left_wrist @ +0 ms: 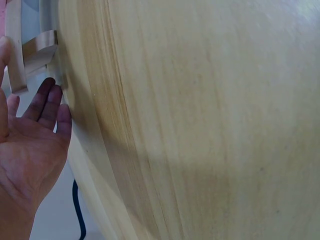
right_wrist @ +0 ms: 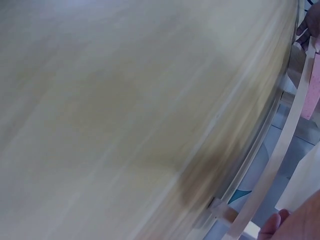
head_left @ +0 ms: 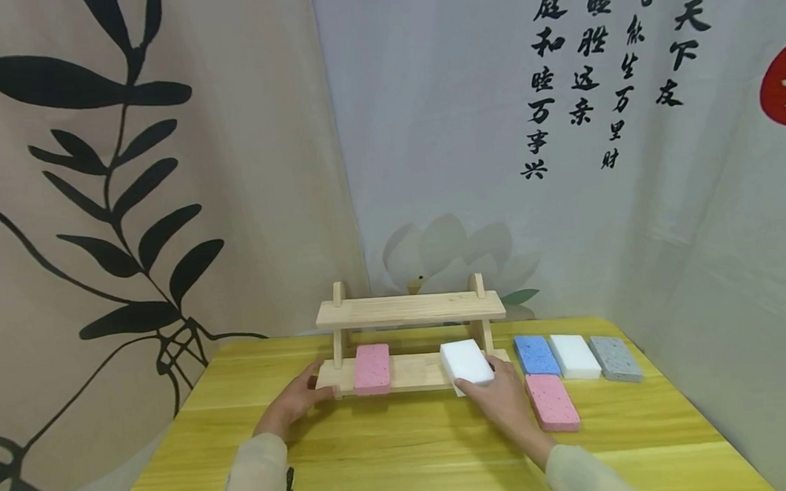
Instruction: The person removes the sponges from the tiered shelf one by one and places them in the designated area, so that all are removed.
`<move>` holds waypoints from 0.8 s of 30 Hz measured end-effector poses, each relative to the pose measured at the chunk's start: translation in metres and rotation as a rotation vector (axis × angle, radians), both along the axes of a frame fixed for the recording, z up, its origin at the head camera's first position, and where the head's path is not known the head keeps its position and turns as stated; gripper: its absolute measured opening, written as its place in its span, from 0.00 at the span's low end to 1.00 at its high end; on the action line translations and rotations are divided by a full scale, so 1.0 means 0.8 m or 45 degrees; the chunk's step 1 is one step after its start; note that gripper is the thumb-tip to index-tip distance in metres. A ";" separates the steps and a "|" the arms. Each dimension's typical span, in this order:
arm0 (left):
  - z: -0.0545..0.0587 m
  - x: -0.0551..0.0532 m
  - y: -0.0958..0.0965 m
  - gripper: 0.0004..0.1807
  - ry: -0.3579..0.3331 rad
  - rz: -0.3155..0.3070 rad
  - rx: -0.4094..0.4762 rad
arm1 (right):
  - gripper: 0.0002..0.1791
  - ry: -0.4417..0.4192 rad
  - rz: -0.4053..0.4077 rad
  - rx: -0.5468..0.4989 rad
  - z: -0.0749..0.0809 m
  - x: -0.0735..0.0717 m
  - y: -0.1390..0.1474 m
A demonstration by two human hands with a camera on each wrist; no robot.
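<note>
A two-tier wooden rack [head_left: 410,310] stands at the table's back. My left hand [head_left: 296,399] is at the left end of its lower shelf [head_left: 416,370], thumb at the front corner; in the left wrist view the fingers [left_wrist: 50,102] extend loosely beside the wood. My right hand [head_left: 501,392] pinches a white sponge block [head_left: 466,362] over that shelf's right part, its thumb along the near edge. In the right wrist view, fingertips [right_wrist: 272,225] show below the white block [right_wrist: 302,175]. A speckled pink sponge block [head_left: 372,369] sits on the lower shelf's left part.
Right of the rack, a blue sponge [head_left: 536,355], a white sponge [head_left: 575,356] and a grey sponge [head_left: 615,358] lie in a row on the wooden table [head_left: 391,461]. Another pink sponge [head_left: 552,402] lies in front of the blue one. Printed curtains [head_left: 282,170] hang behind.
</note>
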State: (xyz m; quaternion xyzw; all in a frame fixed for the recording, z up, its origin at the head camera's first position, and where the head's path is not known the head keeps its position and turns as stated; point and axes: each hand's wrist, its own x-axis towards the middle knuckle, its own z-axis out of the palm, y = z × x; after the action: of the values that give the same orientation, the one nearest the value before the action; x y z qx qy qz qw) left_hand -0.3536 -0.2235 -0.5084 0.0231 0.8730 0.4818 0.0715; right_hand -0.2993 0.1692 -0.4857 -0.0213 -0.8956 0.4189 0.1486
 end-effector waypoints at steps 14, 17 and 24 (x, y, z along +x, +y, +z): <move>0.000 -0.001 -0.001 0.50 0.005 -0.013 -0.012 | 0.49 -0.035 -0.032 0.027 0.004 0.019 0.041; 0.001 -0.001 -0.001 0.50 -0.005 -0.010 -0.017 | 0.49 -0.035 -0.035 0.039 0.002 0.021 0.051; 0.002 0.001 0.000 0.50 0.004 -0.010 -0.029 | 0.50 -0.044 -0.044 0.075 0.003 0.027 0.075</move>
State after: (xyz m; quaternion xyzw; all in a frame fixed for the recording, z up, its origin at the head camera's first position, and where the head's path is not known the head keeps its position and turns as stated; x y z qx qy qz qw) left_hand -0.3529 -0.2236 -0.5067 0.0264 0.8786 0.4714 0.0721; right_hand -0.2779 0.2296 -0.4835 -0.0395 -0.9095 0.3891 0.1409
